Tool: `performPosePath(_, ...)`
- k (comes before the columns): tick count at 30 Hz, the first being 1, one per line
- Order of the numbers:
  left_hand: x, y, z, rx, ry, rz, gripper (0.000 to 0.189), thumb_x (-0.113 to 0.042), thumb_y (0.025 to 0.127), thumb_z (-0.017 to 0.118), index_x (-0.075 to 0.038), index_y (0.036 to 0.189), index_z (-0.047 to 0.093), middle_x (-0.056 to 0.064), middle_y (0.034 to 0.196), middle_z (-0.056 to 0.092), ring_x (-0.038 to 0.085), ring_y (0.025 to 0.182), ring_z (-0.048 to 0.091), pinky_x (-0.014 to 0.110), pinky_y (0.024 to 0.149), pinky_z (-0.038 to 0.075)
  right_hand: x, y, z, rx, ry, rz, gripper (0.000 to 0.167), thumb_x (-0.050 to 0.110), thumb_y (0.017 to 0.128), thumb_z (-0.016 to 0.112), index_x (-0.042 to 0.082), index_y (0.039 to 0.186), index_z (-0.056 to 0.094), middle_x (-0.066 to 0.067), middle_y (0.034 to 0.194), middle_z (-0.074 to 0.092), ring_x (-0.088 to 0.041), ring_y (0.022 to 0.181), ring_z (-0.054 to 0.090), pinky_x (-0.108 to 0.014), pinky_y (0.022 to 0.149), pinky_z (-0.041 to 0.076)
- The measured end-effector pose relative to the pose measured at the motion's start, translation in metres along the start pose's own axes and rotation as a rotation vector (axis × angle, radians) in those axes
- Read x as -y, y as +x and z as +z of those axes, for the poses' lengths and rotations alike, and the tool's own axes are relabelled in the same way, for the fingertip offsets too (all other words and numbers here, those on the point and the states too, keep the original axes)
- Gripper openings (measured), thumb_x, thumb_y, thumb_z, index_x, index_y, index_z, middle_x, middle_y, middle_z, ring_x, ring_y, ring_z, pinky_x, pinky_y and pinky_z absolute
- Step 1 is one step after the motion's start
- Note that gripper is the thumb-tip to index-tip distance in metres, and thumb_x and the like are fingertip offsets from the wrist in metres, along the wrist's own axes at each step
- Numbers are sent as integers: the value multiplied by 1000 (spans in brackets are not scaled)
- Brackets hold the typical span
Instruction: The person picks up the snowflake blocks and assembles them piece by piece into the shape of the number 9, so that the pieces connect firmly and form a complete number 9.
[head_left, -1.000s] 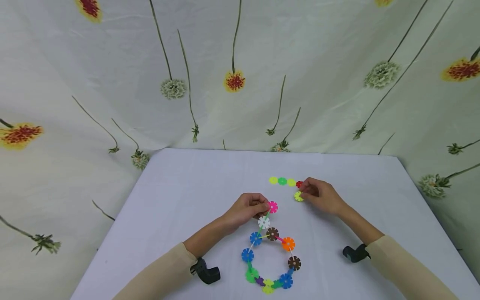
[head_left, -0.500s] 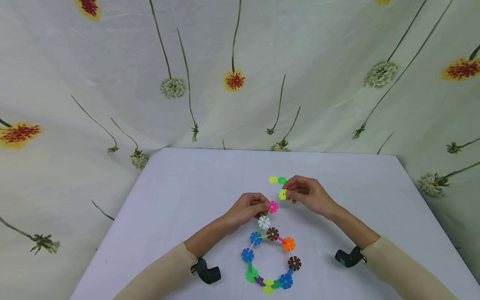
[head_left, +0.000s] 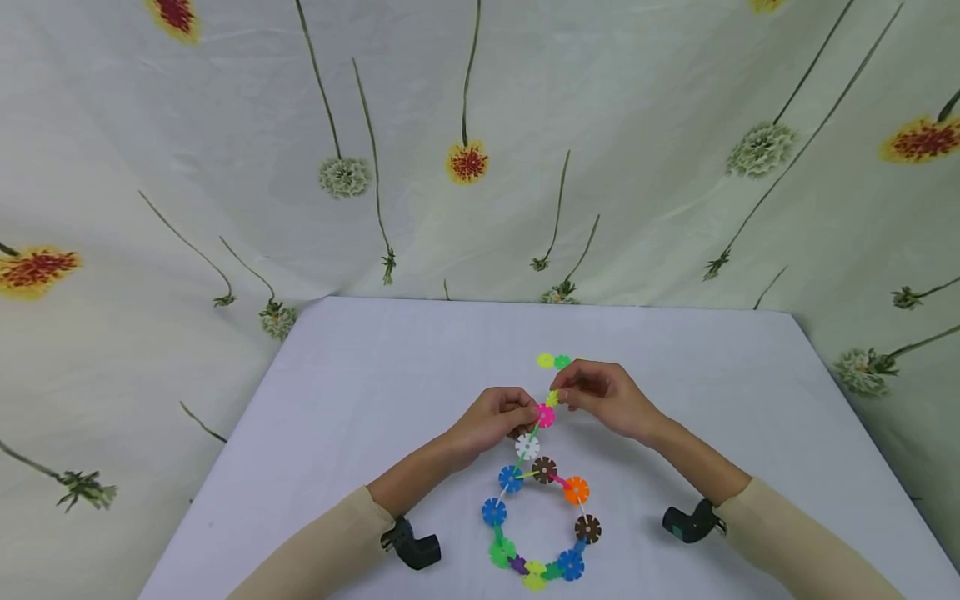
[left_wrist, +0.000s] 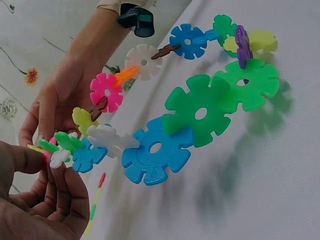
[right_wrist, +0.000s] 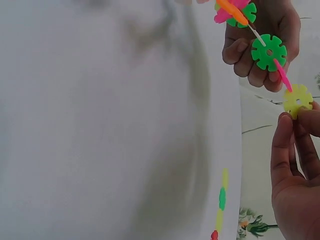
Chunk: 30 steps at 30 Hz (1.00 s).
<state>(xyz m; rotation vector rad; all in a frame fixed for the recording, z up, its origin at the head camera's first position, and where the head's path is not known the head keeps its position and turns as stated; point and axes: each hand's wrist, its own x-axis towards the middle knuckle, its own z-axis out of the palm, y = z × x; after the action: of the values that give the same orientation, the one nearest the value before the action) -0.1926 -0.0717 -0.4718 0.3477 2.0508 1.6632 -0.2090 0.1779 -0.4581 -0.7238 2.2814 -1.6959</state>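
My left hand [head_left: 487,421] pinches the pink snowflake disc [head_left: 546,416] at the end of a chain of notched plastic discs. A white disc [head_left: 527,447] joins that end to a closed ring of linked discs in several colours, among them a blue disc [head_left: 495,511] and an orange disc [head_left: 577,490]. Between thumb and fingers, my right hand [head_left: 611,400] pinches a yellow snowflake disc [right_wrist: 298,100]. Its edge meets the pink disc, seen edge-on in the right wrist view. In the left wrist view the ring hangs above the white table, casting a shadow.
Behind my right hand, a row of loose discs lies on the white tabletop [head_left: 375,375], with a green disc [head_left: 562,362] in it. A flower-print cloth [head_left: 637,125] hangs behind the table. Black wrist cameras [head_left: 416,546] protrude from both sleeves.
My right hand has moved left with the yellow disc, from beside the loose row to the pink disc. The yellow disc has turned more edge-on. My left hand stays almost still.
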Motion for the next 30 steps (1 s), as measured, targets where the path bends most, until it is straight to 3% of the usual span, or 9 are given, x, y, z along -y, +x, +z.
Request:
performPosePath(7, -1, 0, 3, 0, 24, 18, 20, -18, 108, 63, 0, 114, 69, -1, 91, 67, 13, 83, 60, 23, 80, 53, -2, -3, 1, 1, 1, -25, 13, 5, 102, 71, 5, 115, 74, -18, 112, 75, -43, 95, 71, -38, 86, 66)
performPosePath(15, 4, 3, 7, -4, 77, 38, 19, -18, 107, 65, 0, 112, 69, 3, 91, 68, 13, 80, 61, 22, 77, 53, -7, -9, 2, -16, 2, -57, 11, 2, 101, 71, 3, 111, 77, -19, 108, 76, -39, 94, 75, -37, 87, 66)
performPosePath(21, -2, 5, 7, -2, 124, 78, 17, -17, 106, 65, 0, 110, 69, 2, 89, 66, 14, 77, 59, 21, 74, 52, -12, -13, 3, -52, 70, -64, 8, -3, 99, 71, -1, 106, 73, -25, 107, 77, -31, 93, 78, -29, 86, 66)
performPosePath(26, -3, 4, 8, 2, 115, 62, 16, -16, 106, 64, 0, 110, 68, 1, 88, 65, 13, 76, 58, 22, 74, 52, -13, -15, 3, -45, 70, -75, 9, -4, 98, 71, -1, 107, 73, -25, 107, 77, -34, 93, 78, -27, 86, 65)
performPosePath(30, -4, 5, 10, 11, 107, 48, 18, -17, 107, 63, -1, 111, 68, 2, 91, 67, 13, 79, 60, 24, 78, 53, -12, -15, 2, -15, 38, -91, 12, -3, 101, 69, 0, 112, 72, -23, 109, 76, -37, 95, 76, -33, 86, 66)
